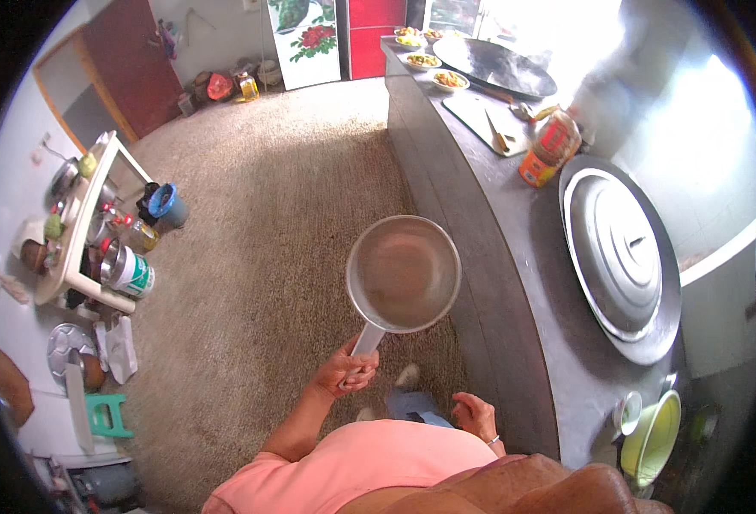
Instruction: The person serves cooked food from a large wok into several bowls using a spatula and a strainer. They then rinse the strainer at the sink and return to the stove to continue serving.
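My left hand (354, 372) grips the handle of a round metal dipper (404, 275), held out in front of me above the floor. Its bowl faces up, and I cannot tell whether there is liquid in it. My right hand (476, 414), loosely bent with nothing visible in it, hangs beside the front of the grey counter (519, 321). On that counter, farther to the right, a large domed metal lid (619, 254) covers a built-in wok (664, 327).
A steaming wok (497, 67) stands at the counter's far end, near several bowls of food (450, 79). Closer are a cutting board (471, 119) with a knife (499, 132), and a plastic jar (550, 146). A green basin (654, 440) sits at right; a cluttered white rack (89, 238) and blue bin (169, 205) stand left.
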Tool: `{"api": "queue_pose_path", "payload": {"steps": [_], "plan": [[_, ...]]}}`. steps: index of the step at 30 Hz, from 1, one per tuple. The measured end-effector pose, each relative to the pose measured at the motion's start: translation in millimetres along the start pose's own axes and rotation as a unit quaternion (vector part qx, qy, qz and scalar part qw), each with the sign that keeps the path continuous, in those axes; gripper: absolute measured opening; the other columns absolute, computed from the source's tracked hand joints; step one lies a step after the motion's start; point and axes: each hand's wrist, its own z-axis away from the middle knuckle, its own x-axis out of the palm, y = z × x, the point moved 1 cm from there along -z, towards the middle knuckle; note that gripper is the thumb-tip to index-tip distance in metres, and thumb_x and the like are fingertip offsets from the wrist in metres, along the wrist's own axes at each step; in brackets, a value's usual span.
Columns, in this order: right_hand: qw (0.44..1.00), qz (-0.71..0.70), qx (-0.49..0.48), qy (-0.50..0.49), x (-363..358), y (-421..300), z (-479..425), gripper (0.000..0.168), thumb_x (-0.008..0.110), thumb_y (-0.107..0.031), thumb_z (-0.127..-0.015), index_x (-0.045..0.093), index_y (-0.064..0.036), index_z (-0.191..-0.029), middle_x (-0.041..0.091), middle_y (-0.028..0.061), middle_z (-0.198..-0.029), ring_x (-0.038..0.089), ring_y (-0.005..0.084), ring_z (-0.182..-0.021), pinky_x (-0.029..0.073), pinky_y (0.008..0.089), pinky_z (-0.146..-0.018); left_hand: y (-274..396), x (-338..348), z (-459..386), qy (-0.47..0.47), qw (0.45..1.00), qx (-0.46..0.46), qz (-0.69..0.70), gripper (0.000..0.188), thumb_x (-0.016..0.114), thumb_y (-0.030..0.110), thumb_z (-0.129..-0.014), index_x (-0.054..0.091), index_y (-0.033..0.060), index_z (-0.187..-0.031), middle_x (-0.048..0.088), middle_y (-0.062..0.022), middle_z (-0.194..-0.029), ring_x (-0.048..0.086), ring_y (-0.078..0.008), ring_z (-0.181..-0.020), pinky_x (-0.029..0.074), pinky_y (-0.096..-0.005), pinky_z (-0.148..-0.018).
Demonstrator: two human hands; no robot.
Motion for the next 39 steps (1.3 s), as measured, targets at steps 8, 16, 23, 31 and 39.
{"api": "queue_pose_path", "payload": {"steps": [8, 16, 23, 31, 39], "plan": [[0.999, -0.025, -0.047, -0.013, -20.6, -50.3, -261.2, 0.019, 0.054, -0.005, -0.087, 0.064, -0.002, -0.102, 0.061, 0.0068, -0.068, 0.057, 0.0098, -0.056, 0.046, 0.0250, -0.051, 152.0, -26.8, -111.5, 0.080, 0.988, 0.128, 0.017, 0.020, 0.059, 0.012, -0.087, 0.048, -0.0033, -0.092, 0.047, -0.0061, -0.074, 0.040, -0.0047, -0.045, 0.035, -0.0164, -0.032], [0.923, -0.366, 0.002, -0.116, 19.3, -159.7, -534.2, 0.030, 0.050, -0.020, -0.095, 0.054, -0.005, -0.120, 0.063, 0.0050, -0.075, 0.056, 0.0098, -0.052, 0.042, 0.0241, -0.041, 298.5, -50.9, -180.3, 0.151, 0.963, 0.221, -0.004, 0.024, 0.059, 0.019, -0.089, 0.045, 0.0010, -0.082, 0.043, -0.0012, -0.068, 0.036, -0.0042, -0.044, 0.031, -0.0170, -0.033], [0.837, -0.545, 0.042, 0.016, 26.4, -197.4, -783.3, 0.051, 0.051, -0.022, -0.095, 0.030, -0.009, -0.139, 0.065, 0.0109, -0.093, 0.065, 0.0167, -0.066, 0.046, 0.0233, -0.047, 454.5, -113.3, -280.5, 0.154, 0.964, 0.214, -0.035, 0.026, 0.061, 0.021, -0.088, 0.045, 0.0021, -0.081, 0.038, 0.0014, -0.058, 0.035, -0.0039, -0.042, 0.029, -0.0172, -0.032], [0.706, -0.652, 0.116, 0.252, -48.0, -163.0, -960.5, 0.069, 0.044, -0.017, -0.096, -0.003, -0.020, -0.146, 0.052, 0.0241, -0.117, 0.065, 0.0351, -0.090, 0.059, 0.0428, -0.067, 607.8, -117.6, -425.9, 0.094, 0.989, 0.112, -0.030, 0.024, 0.063, 0.018, -0.087, 0.047, 0.0016, -0.080, 0.045, -0.0033, -0.071, 0.038, -0.0052, -0.042, 0.033, -0.0177, -0.032], [0.732, -0.640, 0.113, 0.202, -65.4, -155.6, -1002.8, 0.034, 0.047, -0.004, -0.088, 0.039, -0.003, -0.122, 0.058, 0.0183, -0.108, 0.065, 0.0311, -0.087, 0.061, 0.0392, -0.066, 712.8, -122.0, -570.5, 0.091, 0.987, 0.103, -0.080, 0.025, 0.057, 0.019, -0.091, 0.042, 0.0005, -0.082, 0.038, -0.0010, -0.062, 0.035, -0.0048, -0.042, 0.031, -0.0170, -0.032]]}}
